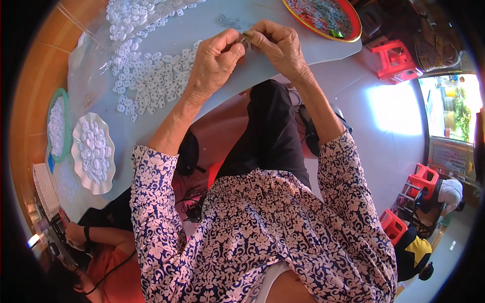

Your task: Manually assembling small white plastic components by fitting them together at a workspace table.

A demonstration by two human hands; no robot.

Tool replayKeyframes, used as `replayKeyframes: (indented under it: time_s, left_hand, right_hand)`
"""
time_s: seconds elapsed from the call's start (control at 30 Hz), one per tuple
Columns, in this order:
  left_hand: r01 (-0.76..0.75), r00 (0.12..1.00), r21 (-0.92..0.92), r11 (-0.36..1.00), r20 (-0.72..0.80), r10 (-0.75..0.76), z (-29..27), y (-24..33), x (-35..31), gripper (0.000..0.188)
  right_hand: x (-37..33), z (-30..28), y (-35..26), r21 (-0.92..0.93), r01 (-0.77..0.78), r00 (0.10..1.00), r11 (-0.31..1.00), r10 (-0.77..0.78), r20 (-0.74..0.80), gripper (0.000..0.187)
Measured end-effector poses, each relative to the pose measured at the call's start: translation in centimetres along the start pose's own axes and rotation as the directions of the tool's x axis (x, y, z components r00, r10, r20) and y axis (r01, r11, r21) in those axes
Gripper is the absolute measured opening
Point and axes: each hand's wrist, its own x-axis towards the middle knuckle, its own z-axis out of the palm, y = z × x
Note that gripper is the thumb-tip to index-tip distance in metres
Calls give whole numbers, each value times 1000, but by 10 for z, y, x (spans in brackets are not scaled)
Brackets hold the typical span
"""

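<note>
1. Grey, metallic-looking and very small, the piece (245, 43) in work sits at the fingertips above the far part of the pale blue-grey table (318, 49), near its front edge; most of it is covered by the fingers.
2. The left hand (217, 60) pinches it between thumb and curled forefinger; the right hand (275, 45) meets it from the right, thumb and forefinger closed together at the same spot. Whether the right fingertips grip a separate part, I cannot tell.
3. To do this well, I would let the left hand act as the steady holder and the right make small, controlled movements, with both wrists level and light fingertip pressure so the piece does not slip or twist.
4. Working low over the table seems wise, since so small a piece could drop past the edge.
5. Which way the piece points, and how its long axis lies, cannot be made out: too little shows between the fingers.
6. Small white oval plastic pieces with dark openings (159, 81) spread left of the hands; a little cluster of loose grey pieces (230, 21) lies just beyond; a round red-rimmed tray (356, 22) of similar grey bits stands far right.
</note>
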Motion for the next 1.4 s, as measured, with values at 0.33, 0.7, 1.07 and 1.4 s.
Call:
replayKeyframes:
  time_s: [0.33,0.7,1.07,1.4]
  left_hand:
    - [23,1000,-81,996,-13,-24,-3,-5,3,14]
    - [44,999,-110,993,20,-42,-3,-9,2,15]
    - [56,998,-231,971,-9,-60,-1,-11,2,19]
    - [86,996,-192,978,1,-87,-3,-9,2,17]
  right_hand:
    - [1,3,5,79,37,999,996,-34,-35,19]
    - [1,3,4,43,-55,998,998,56,-6,22]
    - [4,14,6,177,-64,992,982,82,-98,27]
    - [2,7,10,344,-91,996,935,91,16,26]
